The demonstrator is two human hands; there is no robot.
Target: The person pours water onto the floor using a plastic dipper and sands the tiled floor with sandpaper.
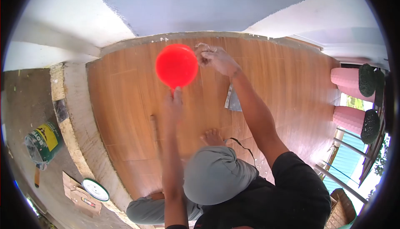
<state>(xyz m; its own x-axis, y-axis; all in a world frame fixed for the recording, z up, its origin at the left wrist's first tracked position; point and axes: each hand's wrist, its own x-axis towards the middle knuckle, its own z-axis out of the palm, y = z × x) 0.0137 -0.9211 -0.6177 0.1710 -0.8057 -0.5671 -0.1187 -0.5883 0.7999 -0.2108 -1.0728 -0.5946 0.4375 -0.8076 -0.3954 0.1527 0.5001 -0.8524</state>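
A red round dipper (176,65) is held out over the wood-look floor by its handle, with my left hand (174,97) closed round that handle. Just to the right of the dipper's rim is my right hand (216,60), its fingers bent together and smeared with something pale. Whether it holds anything is too blurred to tell. Below my right hand, partly behind the forearm, a grey flat piece (233,100) lies on the floor. A bare foot (212,137) shows beyond the grey cloth-covered knee.
A partly painted wall (216,4) rises ahead. Pink pots (349,118) with dark plants stand at the right. On the left, past a rough ledge (83,116), are a green and yellow sack (46,139), a round white lid (95,189) and cardboard (77,195). A stick (154,129) lies near my left forearm.
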